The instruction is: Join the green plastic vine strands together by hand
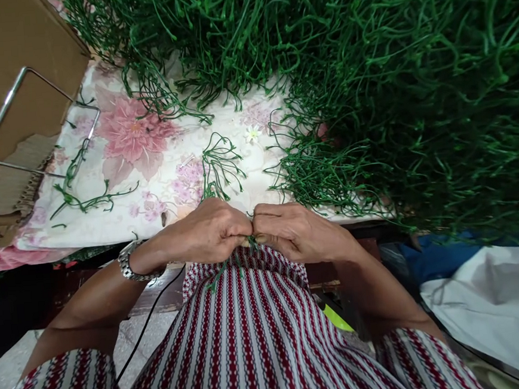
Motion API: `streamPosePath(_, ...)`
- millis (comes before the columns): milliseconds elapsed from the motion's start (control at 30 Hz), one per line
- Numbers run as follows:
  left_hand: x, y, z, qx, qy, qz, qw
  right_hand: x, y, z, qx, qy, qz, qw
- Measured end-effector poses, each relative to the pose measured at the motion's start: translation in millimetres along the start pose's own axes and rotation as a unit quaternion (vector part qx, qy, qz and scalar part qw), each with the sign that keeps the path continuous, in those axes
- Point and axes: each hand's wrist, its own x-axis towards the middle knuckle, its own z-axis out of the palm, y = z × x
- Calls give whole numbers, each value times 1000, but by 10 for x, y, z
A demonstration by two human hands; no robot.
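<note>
left hand point(212, 229): pinching green stems point(253, 241)
right hand point(296, 230): pinching the same stems, just beside the left
stems: between both hands, above the striped clothing point(253, 345)
pile point(412, 74): green, heaped across the bench point(91, 228)

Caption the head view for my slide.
Left hand and right hand pinching a green sprig near heaped greenery.

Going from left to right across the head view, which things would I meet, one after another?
Bent metal wire frame → silver wristwatch → left hand → right hand → white cloth.
</note>
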Motion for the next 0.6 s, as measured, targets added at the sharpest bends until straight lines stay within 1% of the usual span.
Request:
streamPosePath(133, -5, -5, -16, 0, -16, 31, 999, 32, -3, -54, 10, -16, -34, 999)
streamPosePath(333, -26, 31, -38, 10, -44, 36, 998, 77, -41, -103, 17, -63, -60, 996)
streamPosePath(400, -38, 37, -43, 15, -49, 40, 998, 87, -51, -116, 12, -75, -61, 995)
streamPosePath(533, -87, 14, -76, 16, -68, 45, 996, 56, -48, -180, 8, -126, -56, 990)
streamPosePath(567, -100, 2, -86, 2, -60, 45, 997, 36, -48, -204, 8, -127, -48, 991)
streamPosePath(600, -112, -11, -94, -19, -43, 39, 998, 12, -52, -227, 8, -113, -37, 993)
